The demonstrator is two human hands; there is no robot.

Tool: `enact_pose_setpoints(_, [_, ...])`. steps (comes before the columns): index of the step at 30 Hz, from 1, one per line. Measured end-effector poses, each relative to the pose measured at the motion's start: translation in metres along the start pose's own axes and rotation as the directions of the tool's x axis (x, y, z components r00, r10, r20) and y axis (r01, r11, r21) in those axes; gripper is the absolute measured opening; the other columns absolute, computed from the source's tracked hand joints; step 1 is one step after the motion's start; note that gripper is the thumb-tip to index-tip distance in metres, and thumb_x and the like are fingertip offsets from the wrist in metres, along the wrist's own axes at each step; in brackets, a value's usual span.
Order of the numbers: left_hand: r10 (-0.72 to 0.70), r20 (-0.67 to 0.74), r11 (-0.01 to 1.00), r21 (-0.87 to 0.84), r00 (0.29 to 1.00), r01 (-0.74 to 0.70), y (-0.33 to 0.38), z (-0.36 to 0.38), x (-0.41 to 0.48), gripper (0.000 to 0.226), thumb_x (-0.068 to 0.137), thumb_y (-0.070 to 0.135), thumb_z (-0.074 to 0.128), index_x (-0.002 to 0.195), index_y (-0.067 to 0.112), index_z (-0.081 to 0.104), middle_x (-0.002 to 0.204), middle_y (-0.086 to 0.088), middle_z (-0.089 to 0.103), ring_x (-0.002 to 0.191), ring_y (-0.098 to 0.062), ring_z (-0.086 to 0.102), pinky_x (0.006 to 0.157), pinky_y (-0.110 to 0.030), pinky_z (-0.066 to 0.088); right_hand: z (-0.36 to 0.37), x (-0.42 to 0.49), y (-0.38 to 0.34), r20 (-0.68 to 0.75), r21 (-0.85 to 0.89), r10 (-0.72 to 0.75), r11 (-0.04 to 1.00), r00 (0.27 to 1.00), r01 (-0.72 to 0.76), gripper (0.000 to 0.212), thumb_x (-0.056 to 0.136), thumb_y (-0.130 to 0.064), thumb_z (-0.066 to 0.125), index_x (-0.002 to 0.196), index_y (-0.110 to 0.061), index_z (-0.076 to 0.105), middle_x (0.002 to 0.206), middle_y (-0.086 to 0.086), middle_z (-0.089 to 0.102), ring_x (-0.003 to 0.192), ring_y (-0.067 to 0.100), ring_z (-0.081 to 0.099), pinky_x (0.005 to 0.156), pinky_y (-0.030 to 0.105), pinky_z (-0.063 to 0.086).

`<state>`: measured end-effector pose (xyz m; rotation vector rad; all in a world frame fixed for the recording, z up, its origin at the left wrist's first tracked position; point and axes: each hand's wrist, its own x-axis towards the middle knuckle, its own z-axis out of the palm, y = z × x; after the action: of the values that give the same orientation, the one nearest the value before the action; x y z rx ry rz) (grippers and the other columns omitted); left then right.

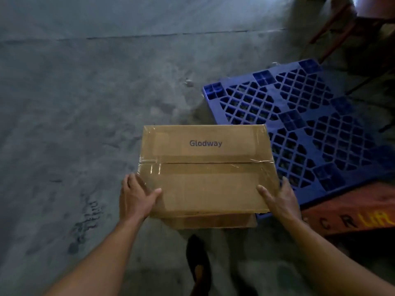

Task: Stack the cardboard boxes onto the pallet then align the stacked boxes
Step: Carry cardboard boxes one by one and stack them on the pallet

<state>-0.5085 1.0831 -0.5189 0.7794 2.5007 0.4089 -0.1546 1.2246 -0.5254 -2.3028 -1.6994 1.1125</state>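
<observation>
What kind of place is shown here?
Probably a warehouse or storeroom: a bare concrete floor, a blue plastic pallet lying on it, and a taped cardboard box held by both hands.

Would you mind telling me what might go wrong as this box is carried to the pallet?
The left hand and right hand press only the near corners of the cardboard box, so it may tip forward. The red-and-yellow object beside the blue pallet could catch a foot.
</observation>
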Motion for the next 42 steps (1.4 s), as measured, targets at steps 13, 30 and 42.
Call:
enact_pose_setpoints(13, [-0.056, 0.318, 0.758, -0.604, 0.946, 0.248, -0.033, 0.016, 0.042, 0.092, 0.045, 0.052, 0.095, 0.127, 0.034, 0.059, 0.112, 0.003, 0.074, 0.100, -0.016, 0.071, 0.089, -0.039, 0.057, 0.000, 0.020, -0.001, 0.192, 0.302, 0.060, 0.946, 0.979, -0.117, 0.123, 0.051, -0.075, 0.076, 0.155, -0.041, 0.021, 0.144, 0.006, 0.045, 0.127, 0.034, 0.052, 0.103, 0.052, 0.046])
enact_pose_setpoints(30, [-0.258, -0.154, 0.383, -0.923, 0.954, -0.045, -0.009, -0.070, -0.175, 0.057, 0.084, 0.005, 0.073, 0.129, 0.037, 0.060, 0.113, 0.002, 0.074, 0.103, -0.021, 0.070, 0.098, -0.044, 0.052, -0.104, 0.004, -0.075, 0.328, 0.651, -0.494, 0.736, 0.805, 0.186, 0.080, 0.070, -0.046, 0.087, 0.140, -0.024, 0.054, 0.120, 0.008, 0.067, 0.096, 0.025, 0.070, 0.066, 0.031, 0.061])
enact_pose_setpoints(42, [-0.614, -0.428, 0.354, -0.900, 0.663, -0.253, -0.096, -0.098, -0.516, 0.098, 0.052, 0.049, 0.096, 0.136, 0.058, 0.048, 0.143, 0.006, 0.052, 0.123, -0.026, 0.058, 0.097, -0.057, 0.050, -0.124, -0.188, -0.057, 0.630, 0.601, -0.731, 0.673, 0.262, 0.432, 0.134, 0.034, -0.070, 0.091, 0.149, -0.028, 0.039, 0.135, 0.012, 0.054, 0.110, 0.031, 0.061, 0.082, 0.045, 0.056])
